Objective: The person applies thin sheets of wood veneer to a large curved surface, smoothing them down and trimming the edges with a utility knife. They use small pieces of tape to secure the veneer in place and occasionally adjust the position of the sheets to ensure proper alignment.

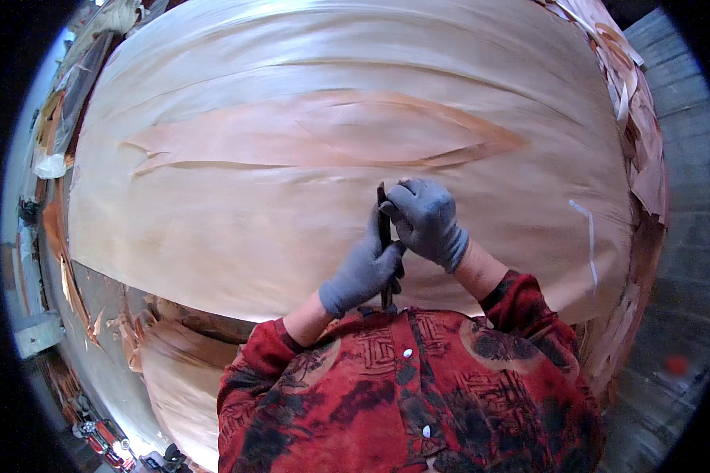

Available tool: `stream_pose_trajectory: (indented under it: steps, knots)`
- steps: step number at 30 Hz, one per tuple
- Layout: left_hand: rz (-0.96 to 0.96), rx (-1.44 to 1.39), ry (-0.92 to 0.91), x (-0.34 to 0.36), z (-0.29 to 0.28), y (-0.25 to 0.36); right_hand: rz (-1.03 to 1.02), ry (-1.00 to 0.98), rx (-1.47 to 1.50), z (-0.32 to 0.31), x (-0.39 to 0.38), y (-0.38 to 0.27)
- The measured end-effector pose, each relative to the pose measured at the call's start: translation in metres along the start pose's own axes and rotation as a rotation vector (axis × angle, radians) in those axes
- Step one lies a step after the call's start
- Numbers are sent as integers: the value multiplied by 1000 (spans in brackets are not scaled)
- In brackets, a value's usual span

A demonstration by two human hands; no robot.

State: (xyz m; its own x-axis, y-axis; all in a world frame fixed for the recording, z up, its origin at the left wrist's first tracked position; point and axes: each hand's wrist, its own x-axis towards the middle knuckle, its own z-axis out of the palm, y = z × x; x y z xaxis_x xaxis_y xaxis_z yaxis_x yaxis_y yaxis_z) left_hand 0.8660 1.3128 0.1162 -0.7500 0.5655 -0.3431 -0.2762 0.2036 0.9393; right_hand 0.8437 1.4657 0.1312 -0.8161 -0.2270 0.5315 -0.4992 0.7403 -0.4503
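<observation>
In front of my chest, my gloved left hand is wrapped round a narrow dark bar-shaped tool, held upright in the view. Its exact kind I cannot make out. My right hand, also in a grey glove, is closed with its fingertips against the tool's upper part. Whatever lies inside those fingers is hidden. Both hands are above a broad, pale wood veneer sheet with ripples along it. Beyond them, a long pointed patch of pinker veneer shows on the sheet.
A thin white strip lies on the veneer to the right. Ragged veneer edges hang along the right side, beside grey floorboards. Torn veneer scraps line the left side. Another veneer pile is at the lower left.
</observation>
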Motion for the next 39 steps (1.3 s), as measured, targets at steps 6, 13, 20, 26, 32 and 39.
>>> stream_pose_trajectory:
  steps: [6,13,20,26,32,39]
  knots:
    - [-227,-401,-83,-2,-12,13,58,-213,-38,-17,3,1]
    - [-222,-326,11,4,-4,5,200,-346,-46,-18,2,-1]
    - [-206,-484,-23,0,-11,3,459,-227,73,-33,1,12]
    - [-223,-469,-50,-5,-13,10,915,-203,905,-12,-7,17]
    - [-231,-435,-134,-9,-18,10,957,-43,923,-1,-14,28]
    - [-448,-255,-122,-30,-40,1,1046,214,845,-21,-18,56]
